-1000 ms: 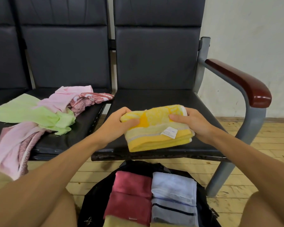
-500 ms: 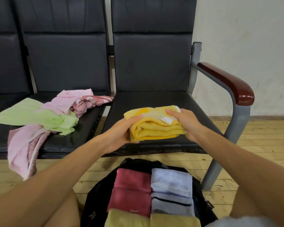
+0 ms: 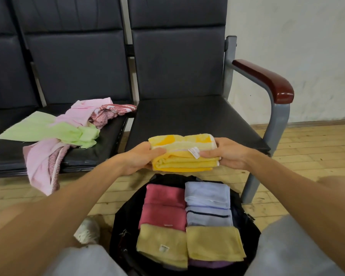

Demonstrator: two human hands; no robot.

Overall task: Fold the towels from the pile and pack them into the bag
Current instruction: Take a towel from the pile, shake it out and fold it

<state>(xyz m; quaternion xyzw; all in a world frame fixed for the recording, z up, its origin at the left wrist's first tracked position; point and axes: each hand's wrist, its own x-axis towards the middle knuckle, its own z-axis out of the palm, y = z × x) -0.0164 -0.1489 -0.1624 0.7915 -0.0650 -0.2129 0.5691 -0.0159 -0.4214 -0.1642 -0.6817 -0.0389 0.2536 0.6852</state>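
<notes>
A folded yellow towel (image 3: 184,156) with a white label hangs in the air just past the front edge of the right seat. My left hand (image 3: 140,159) grips its left end and my right hand (image 3: 226,154) grips its right end. Below them a black bag (image 3: 126,232) lies open on the floor. Inside it lie folded towels: red (image 3: 163,206), pale blue (image 3: 207,204), and two pale yellow (image 3: 213,244) ones nearest me. A loose pile of green, pink and red-patterned towels (image 3: 68,128) lies on the left seat, partly hanging over its front edge.
A row of dark padded seats (image 3: 187,114) stands against a white wall. A grey metal frame with a dark red armrest (image 3: 267,80) rises at the right. The floor is wooden planks (image 3: 317,156). My knees and a white shoe (image 3: 88,232) flank the bag.
Both hands have lifted the folded yellow towel off the right seat and drawn it toward me, so it now hangs over the seat's front edge near the bag.
</notes>
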